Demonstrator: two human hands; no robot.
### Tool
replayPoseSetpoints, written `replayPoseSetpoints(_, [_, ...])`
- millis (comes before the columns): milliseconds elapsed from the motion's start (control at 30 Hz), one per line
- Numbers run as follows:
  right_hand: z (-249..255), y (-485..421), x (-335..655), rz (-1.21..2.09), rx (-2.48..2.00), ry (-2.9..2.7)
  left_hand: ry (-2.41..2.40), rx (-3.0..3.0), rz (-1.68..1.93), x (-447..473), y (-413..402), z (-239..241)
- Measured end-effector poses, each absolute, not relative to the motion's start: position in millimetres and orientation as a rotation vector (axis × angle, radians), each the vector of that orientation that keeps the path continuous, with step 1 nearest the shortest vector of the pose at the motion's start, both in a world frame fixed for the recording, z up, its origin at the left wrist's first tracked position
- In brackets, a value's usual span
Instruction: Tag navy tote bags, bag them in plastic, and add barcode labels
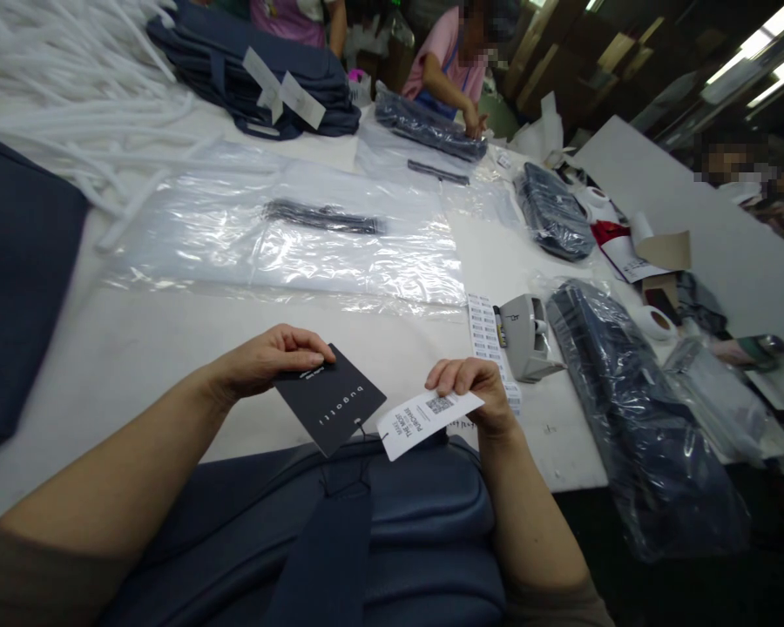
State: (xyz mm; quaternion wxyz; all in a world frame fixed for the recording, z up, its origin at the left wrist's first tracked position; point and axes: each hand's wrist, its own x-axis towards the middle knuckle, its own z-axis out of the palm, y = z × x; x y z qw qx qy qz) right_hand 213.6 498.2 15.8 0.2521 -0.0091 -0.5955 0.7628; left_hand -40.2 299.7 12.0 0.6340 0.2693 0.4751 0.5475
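Left hand (274, 359) is pinching the black tag (323, 405) near its upper edge, thumb and fingers closed on it; right hand (487, 387) is clamping the white tag (424, 420) by its far end. Both tags are hanging out over the navy bag (431, 505), which is lying nearest the wearer at the white table (392, 344). Thin dark cord (348, 489) is looping about the bag's strap (330, 549). Judging handling: tags probably light, stiffish, prone to creasing — edges or corners being the best hold. Cord likely limp, snag-prone; bag looking soft, bulky — strap offering the surest grip.
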Motion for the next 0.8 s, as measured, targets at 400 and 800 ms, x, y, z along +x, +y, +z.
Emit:
replayPoseSetpoints(400, [17, 498, 211, 2.000, -0.123, -1.561, 0.886, 0.629, 1.249, -49, 286, -9])
replayPoseSetpoints(800, [20, 492, 211, 2.108, -0.073, -1.553, 1.213, 0.884, 1.161, -29, 306, 26])
